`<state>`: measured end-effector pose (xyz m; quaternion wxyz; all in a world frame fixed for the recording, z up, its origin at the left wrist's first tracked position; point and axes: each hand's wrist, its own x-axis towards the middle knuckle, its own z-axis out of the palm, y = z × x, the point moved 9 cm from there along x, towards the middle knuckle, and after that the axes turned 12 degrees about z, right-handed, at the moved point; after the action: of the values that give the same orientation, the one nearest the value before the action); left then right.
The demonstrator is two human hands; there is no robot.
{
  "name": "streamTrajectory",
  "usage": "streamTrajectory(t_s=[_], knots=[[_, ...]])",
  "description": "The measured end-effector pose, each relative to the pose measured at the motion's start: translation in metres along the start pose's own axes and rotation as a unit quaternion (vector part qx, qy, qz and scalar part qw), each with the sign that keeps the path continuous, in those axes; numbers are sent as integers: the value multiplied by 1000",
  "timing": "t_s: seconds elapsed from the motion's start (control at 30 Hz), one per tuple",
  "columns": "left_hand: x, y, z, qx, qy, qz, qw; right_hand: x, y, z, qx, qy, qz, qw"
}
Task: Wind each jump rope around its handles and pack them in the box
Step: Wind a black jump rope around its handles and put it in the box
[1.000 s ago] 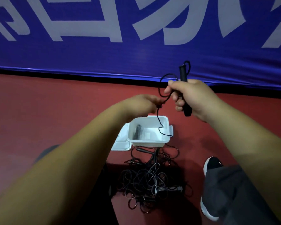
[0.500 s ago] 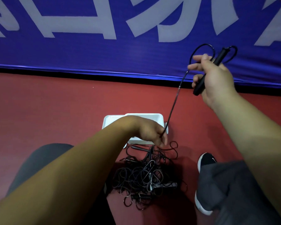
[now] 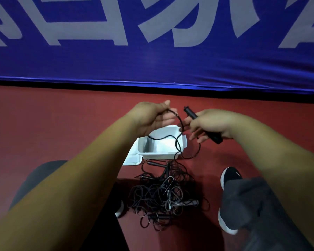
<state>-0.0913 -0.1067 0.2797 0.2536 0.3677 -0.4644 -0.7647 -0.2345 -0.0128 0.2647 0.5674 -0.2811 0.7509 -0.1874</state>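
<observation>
Black jump-rope handle gripped in right hand, above white box rim. Cord loops from handle over box to left hand, apparently pinched thumb-to-fingers. Tangled rope pile on red floor, just beside box.

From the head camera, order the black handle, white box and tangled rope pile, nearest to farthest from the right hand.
1. Black handle: held in the right hand.
2. White box: below, to its left.
3. Tangled rope pile: floor, by the feet.

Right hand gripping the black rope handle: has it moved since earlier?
Yes. The right hand dropped from in front of the blue printed banner to just right of the white plastic box.
</observation>
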Motion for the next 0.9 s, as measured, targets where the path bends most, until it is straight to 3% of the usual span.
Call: streamTrajectory(t_s=[0.13, 0.23, 0.37, 0.47, 0.57, 0.7, 0.8, 0.9], knots=[[9, 9, -16, -139, 70, 22, 988, -11, -9, 25, 9, -108, -66, 992], [17, 13, -23, -160, 80, 33, 983, -12, -21, 15, 58, -67, -107, 990], [19, 2, -10, -23, -2, 6, 1000, -13, -30, -11, 210, 15, -122, 970], [10, -10, 8, 122, -85, 10, 989, -17, -37, -26, 290, 37, -133, 947], [1, -34, 29, 252, -197, 3, 948, -19, -44, -32, 370, 25, -141, 918], [-4, -72, 28, 421, -288, -32, 860, -13, -49, -48, 487, 22, -155, 859], [-10, -93, 18, 416, -300, -102, 852, -5, -41, -65, 524, 60, -148, 837], [-13, -89, 18, 394, -290, -129, 863, 13, -22, -70, 495, 88, -83, 860]])
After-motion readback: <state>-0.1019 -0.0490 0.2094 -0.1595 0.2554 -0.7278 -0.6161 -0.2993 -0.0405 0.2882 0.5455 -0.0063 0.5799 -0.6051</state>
